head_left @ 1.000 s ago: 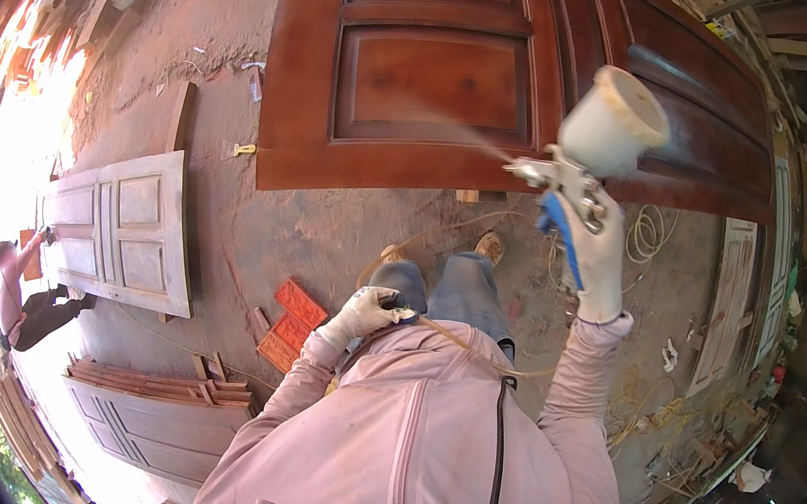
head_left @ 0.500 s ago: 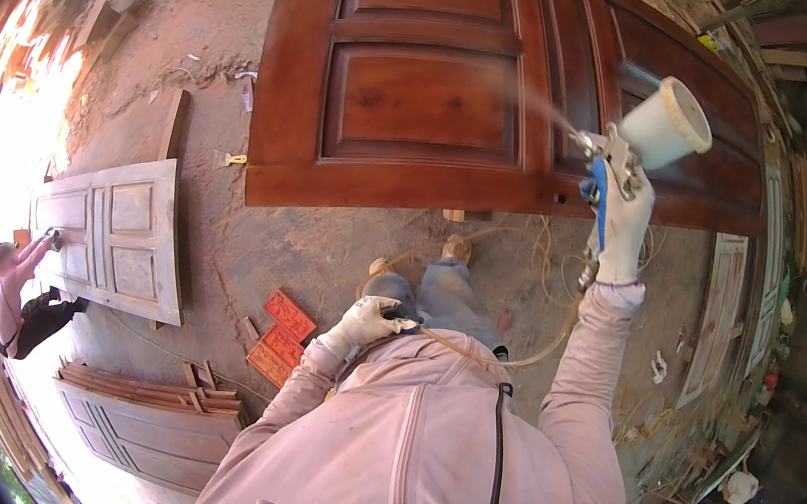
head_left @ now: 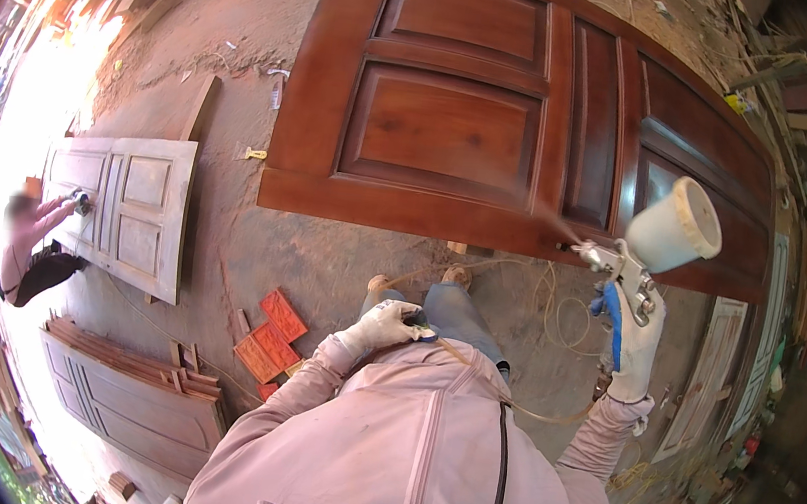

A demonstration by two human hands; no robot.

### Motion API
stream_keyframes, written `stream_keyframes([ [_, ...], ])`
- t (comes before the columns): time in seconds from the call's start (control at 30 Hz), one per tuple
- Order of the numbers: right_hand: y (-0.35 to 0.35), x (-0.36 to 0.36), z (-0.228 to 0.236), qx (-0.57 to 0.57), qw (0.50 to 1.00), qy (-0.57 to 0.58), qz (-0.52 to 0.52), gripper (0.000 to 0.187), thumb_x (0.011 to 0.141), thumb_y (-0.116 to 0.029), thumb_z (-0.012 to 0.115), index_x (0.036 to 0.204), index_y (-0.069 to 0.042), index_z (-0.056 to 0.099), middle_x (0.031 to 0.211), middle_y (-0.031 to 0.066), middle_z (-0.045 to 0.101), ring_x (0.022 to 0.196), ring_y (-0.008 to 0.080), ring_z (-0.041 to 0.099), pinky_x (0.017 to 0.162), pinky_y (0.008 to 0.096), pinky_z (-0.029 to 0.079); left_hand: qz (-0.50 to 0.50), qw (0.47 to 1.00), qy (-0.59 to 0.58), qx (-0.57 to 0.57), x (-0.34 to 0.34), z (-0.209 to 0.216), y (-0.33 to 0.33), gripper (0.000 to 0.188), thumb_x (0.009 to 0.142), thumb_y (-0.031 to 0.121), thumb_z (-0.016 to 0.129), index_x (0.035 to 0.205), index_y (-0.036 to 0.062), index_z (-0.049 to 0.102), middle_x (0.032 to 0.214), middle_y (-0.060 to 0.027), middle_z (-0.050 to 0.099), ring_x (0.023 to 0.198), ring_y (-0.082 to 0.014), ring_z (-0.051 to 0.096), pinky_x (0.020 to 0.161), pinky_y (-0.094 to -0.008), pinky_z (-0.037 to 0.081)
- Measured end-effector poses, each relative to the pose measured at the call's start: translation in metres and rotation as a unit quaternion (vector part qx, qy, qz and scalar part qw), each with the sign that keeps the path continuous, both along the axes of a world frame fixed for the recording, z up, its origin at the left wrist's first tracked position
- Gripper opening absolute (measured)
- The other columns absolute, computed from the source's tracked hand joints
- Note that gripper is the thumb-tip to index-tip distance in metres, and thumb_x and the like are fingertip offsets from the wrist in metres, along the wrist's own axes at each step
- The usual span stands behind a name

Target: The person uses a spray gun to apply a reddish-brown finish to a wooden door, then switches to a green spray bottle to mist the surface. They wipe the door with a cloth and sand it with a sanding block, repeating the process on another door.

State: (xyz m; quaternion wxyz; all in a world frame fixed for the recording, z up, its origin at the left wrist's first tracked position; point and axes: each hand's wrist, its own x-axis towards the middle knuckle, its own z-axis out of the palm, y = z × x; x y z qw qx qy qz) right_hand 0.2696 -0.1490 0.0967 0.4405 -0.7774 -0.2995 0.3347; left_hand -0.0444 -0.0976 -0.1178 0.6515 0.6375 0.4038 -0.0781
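My right hand (head_left: 637,336), in a white glove with blue on the fingers, is closed round the handle of a metal spray gun (head_left: 616,262). A whitish paint cup (head_left: 670,230) sits tilted on the gun. Fine mist leaves the nozzle toward the left, over the near edge of a glossy red-brown panelled door (head_left: 411,191). In front of my waist, my gloved left hand (head_left: 382,326) is closed on a yellowish air hose (head_left: 544,417). That hose runs across my body to the gun's handle.
Carved orange-red wooden pieces (head_left: 269,348) lie on the ground at left. Beyond them a person (head_left: 26,246) works on a pale door (head_left: 142,210). Stacked boards and a grey door (head_left: 128,400) lie at lower left. Hose loops (head_left: 571,323) lie on the floor beside my feet.
My right hand and the spray gun have come nearer, from over the door's panels to its near edge. The view has turned slightly. My left hand keeps its hold on the hose.
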Motion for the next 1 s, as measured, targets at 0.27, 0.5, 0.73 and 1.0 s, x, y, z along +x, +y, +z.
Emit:
stream_keyframes([
  [0.27, 0.061, 0.029, -0.011, 0.115, 0.987, -0.106, -0.037, 0.027, 0.092, -0.003, 0.060, 0.119, 0.000, 0.062, 0.093, 0.0045, 0.067, 0.073, 0.0088, 0.061, 0.066, 0.0229, 0.050, 0.075, 0.996, 0.022, -0.032, 0.009, 0.007, 0.000, 0.068, 0.075, 0.044, 0.078, 0.118, -0.0056, 0.061, 0.112, -0.0179, 0.068, 0.108, -0.0241, 0.064, 0.093, -0.0319, 0.049],
  [0.5, 0.186, 0.019, -0.017, 0.177, 0.982, 0.064, 0.018, 0.030, 0.091, -0.009, 0.064, 0.120, -0.004, 0.063, 0.093, 0.0031, 0.068, 0.067, 0.0068, 0.063, 0.058, 0.0209, 0.051, 0.170, 0.985, -0.031, -0.028, -0.027, -0.002, 0.028, 0.036, 0.081, 0.034, 0.076, 0.093, 0.0001, 0.069, 0.084, -0.0063, 0.070, 0.077, -0.0108, 0.060, 0.073, -0.0307, 0.049],
  [0.73, 0.255, 0.028, -0.055, 0.199, 0.977, -0.058, -0.048, 0.026, 0.091, -0.017, 0.067, 0.113, -0.004, 0.064, 0.084, 0.0037, 0.069, 0.061, 0.0081, 0.063, 0.054, 0.0205, 0.048, 0.178, 0.974, -0.077, -0.118, -0.096, -0.030, 0.087, 0.029, 0.085, 0.029, 0.072, 0.086, 0.0009, 0.068, 0.075, -0.0007, 0.064, 0.073, -0.0084, 0.052, 0.069, -0.0292, 0.046],
  [1.0, 0.304, -0.043, -0.052, 0.129, 0.991, -0.021, -0.043, 0.022, 0.091, -0.010, 0.064, 0.112, -0.004, 0.065, 0.086, 0.0036, 0.069, 0.065, 0.0068, 0.061, 0.056, 0.0217, 0.052, 0.132, 0.976, -0.087, -0.151, -0.134, -0.022, 0.134, 0.021, 0.085, 0.022, 0.073, 0.090, 0.0015, 0.069, 0.081, 0.0038, 0.064, 0.077, -0.0051, 0.052, 0.070, -0.0251, 0.046],
])
